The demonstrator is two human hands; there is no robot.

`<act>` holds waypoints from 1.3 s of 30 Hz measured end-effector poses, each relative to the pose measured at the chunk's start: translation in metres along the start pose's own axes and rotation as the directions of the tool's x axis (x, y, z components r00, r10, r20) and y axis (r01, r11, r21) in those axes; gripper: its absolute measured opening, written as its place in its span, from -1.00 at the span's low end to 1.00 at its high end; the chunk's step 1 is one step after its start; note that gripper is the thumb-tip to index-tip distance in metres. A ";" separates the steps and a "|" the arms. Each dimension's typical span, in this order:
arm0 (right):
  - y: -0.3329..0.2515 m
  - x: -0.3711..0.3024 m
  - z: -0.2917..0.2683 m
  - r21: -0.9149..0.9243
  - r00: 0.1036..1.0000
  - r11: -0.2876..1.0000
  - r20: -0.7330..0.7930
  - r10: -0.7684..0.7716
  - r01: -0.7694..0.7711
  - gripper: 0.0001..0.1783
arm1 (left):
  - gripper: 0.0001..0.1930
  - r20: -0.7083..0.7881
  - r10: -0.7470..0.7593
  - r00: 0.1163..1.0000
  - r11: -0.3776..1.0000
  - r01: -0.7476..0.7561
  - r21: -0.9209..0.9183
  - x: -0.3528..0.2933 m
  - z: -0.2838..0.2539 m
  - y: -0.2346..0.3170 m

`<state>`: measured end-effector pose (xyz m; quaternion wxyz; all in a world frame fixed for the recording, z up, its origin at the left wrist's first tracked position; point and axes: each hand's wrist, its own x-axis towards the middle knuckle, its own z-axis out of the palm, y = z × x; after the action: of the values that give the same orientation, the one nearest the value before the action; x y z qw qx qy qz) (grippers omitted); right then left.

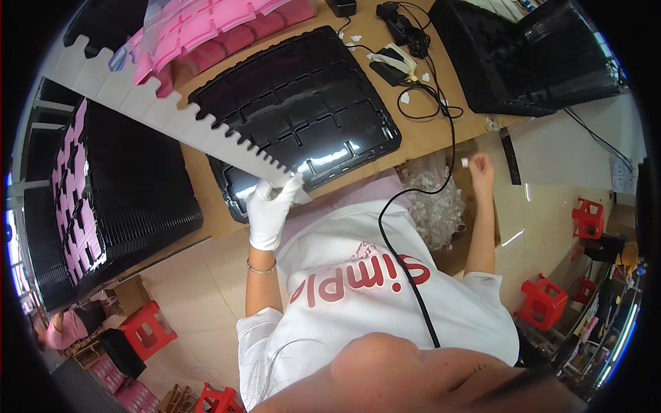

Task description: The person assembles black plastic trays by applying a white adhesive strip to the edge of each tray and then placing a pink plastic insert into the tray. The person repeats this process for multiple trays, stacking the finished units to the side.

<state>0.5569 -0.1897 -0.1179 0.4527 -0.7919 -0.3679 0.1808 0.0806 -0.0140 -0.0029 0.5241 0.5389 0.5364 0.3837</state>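
While the left hand (pixel 270 212), in a white glove (pixel 266 233), closes its fingers around one end of a long grey-white notched strip (pixel 172 118), the rest of that strip slants up and away toward the far left, its toothed edge facing the far side. The held end is just above the near edge of a wooden-brown table (pixel 423 134), and the strip crosses in front of the left part of a glossy black plastic tray (pixel 296 110) with cross-shaped ridges; whether the two touch cannot be told.

Well apart, beyond the table's edge, the bare right hand (pixel 481 169) has its fingers curled. A small white piece (pixel 465 163) shows right at the fingertips, but one cannot tell whether they pinch it. Beside this hand is a clear plastic bag (pixel 437 213) of crumpled look.

Pink moulded trays (pixel 213 31) are beyond the black one, a large black stack (pixel 141 179) stands to the left, and more black trays (pixel 489 62) occupy the far right. Small white scraps (pixel 405 98) lie near coiled cables, and a black cable (pixel 432 336) runs down across the person's white shirt (pixel 351 303). Red stools (pixel 542 301) stand on the floor.
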 end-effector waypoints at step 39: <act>-0.386 0.161 0.314 -0.107 0.387 0.396 -0.096 -0.917 0.912 -0.59 | -0.10 -0.148 0.052 0.988 0.567 -0.151 -0.810 0.240 -0.118 0.015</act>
<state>0.3074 0.2371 0.0525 0.4874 -0.4779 -0.7131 -0.1599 -0.0002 0.2416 -0.0053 0.6610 0.2444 0.2942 0.6456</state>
